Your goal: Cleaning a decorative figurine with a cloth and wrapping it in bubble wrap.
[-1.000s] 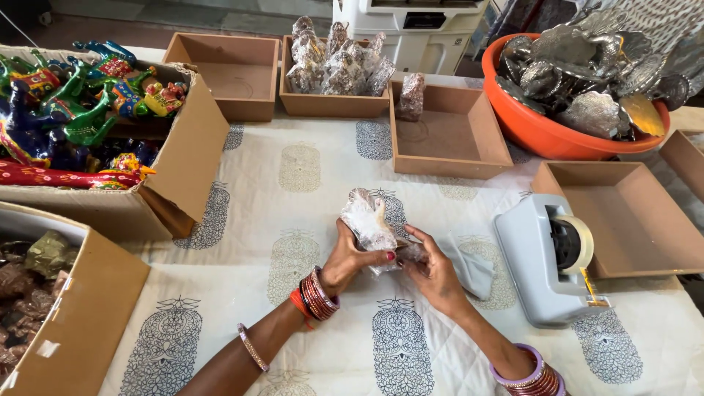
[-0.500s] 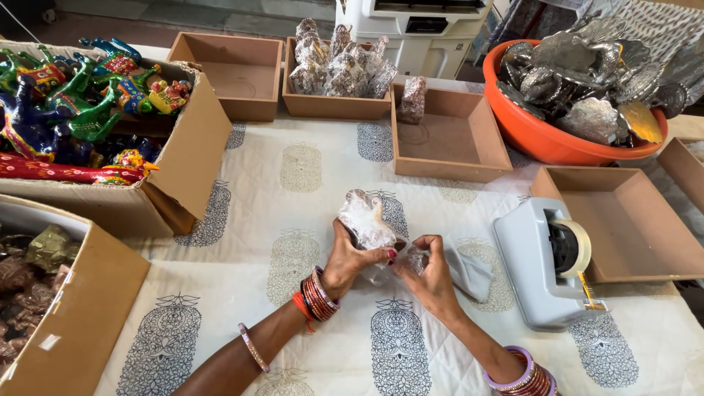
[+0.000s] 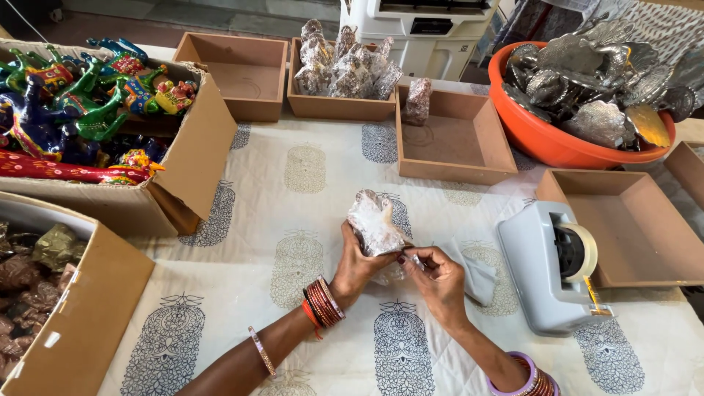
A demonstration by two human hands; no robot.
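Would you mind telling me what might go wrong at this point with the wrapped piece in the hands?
The left hand holds the wrapped figure above the table, so it might slip and drop. The right hand pinches the clear wrap at its base, which may tear. The tape dispenser stands close by the right hand and could get knocked.

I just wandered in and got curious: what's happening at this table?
A person is wrapping a small figurine in clear plastic. The left hand holds it upright over the printed cloth while the right hand pinches the wrap at its base. A grey tape dispenser sits to the right. Wrapped pieces fill one brown tray; other trays nearby are nearly empty.
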